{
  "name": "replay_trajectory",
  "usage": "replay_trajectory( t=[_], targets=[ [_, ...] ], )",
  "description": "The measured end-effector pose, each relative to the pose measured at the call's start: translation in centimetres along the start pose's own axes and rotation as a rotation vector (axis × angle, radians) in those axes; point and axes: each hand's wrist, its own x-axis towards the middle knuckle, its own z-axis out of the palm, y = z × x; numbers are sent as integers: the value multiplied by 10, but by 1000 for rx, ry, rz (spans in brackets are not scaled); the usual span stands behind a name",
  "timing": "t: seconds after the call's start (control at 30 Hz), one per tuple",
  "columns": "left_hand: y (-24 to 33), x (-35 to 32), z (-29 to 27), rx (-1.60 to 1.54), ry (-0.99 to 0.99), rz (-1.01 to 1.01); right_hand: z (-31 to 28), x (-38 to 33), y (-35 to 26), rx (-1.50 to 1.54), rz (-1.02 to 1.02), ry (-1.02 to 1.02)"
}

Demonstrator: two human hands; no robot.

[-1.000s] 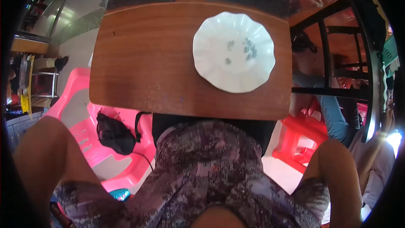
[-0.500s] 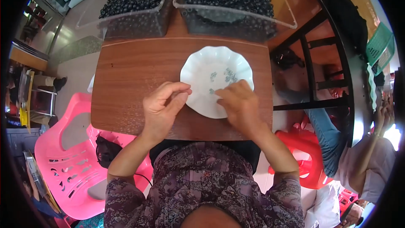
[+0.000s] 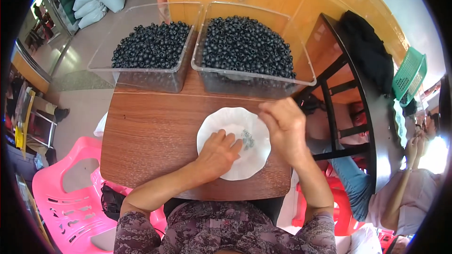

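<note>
Head view: left grip [image 3: 219, 154] half-curled over green-printed plate [image 3: 256, 154], right grip [image 3: 264, 112] near-pinched (contents unclear).

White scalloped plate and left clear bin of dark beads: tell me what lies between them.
In the head view, only bare wood-grain tabletop lies between the scalloped plate and the left clear bin.

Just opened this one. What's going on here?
A person sits at a wooden table with both bare hands at a white wavy-edged plate. The left hand reaches over the plate, fingers bent down toward its inside. The right hand is at the plate's right side, fingertips drawn together; whether either holds anything is too small to tell. Beyond the plate, two clear bins hold heaps of dark beads.
</note>
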Motion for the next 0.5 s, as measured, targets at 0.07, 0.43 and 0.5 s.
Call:
replay_trajectory(
  t=[0.07, 0.43, 0.5],
  targets=[
    [0, 3, -1, -27, -42, -40, -7, 25, 7, -37, -7, 47],
    [20, 26, -119, -1044, 691, -426, -47, 55, -64, 640, 179, 313],
    [4, 31, -135, -860, 849, 42, -50, 46, -68, 419, 81, 352]
  ],
)
